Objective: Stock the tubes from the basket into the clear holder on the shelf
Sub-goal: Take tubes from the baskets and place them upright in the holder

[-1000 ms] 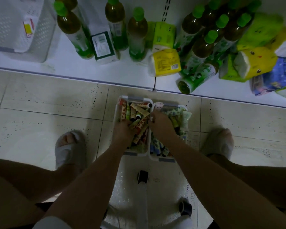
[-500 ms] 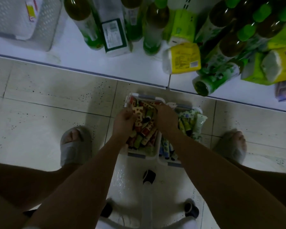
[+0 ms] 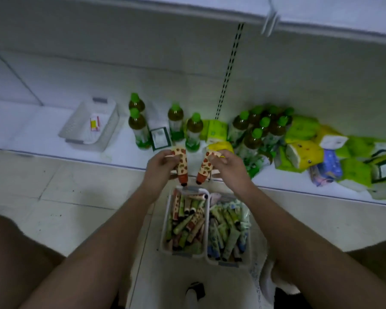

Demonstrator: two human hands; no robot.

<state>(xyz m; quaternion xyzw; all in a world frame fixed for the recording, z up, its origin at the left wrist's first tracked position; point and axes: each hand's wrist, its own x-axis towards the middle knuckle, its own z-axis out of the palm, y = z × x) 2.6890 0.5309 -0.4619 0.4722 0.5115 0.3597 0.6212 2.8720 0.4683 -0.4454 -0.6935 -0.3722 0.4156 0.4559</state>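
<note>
Left hand (image 3: 159, 167) and right hand (image 3: 228, 167) each pinching one spotted tube (image 3: 181, 167), crimped ends up, caps pointing down at the basket (image 3: 206, 216), long axes near upright, just short of the shelf's (image 3: 54, 141) front edge; clear holder not identifiable.

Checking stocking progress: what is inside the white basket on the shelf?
Inside the white basket, only a small red-and-yellow packet shows; no tubes. Its near wall hides part of the floor.
</note>
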